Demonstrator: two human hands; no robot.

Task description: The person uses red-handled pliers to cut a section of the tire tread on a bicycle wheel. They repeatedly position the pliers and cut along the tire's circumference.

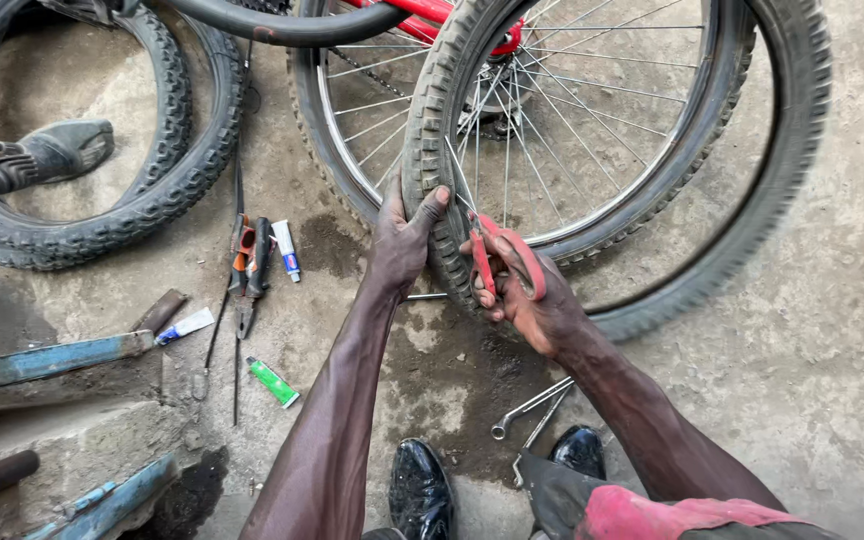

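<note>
Hands work at the lower edge of a spoked bicycle wheel (512, 130) that stands upright on a stained concrete floor (832, 380). The left hand (402, 235) grips the knobby tyre (432, 130) from the outside, fingers wrapped over the tread and thumb raised against the tyre's inner side. The right hand (522, 295) is closed around the red handles of a pair of pliers (497, 260), whose tip points up toward the rim, just beside the tyre's inner edge — whether it touches the rim or a spoke cannot be told.

Behind this wheel a second tyre (752, 200) leans or lies, partly overlapping it, and a red frame tube (422, 15) shows at the top. At the upper left a loose tyre (152, 190) lies flat, with a dark shoe (67, 148) inside its ring.

On the floor to the left lie orange-handled pliers (249, 270), a small white tube (287, 250), another white tube (184, 326) and a green tube (273, 382) — all well apart from the hands. Two metal spanners (532, 410) rest near the person's black shoes (420, 490) at the bottom. A blue-painted metal bar (52, 360) crosses the lower left.
</note>
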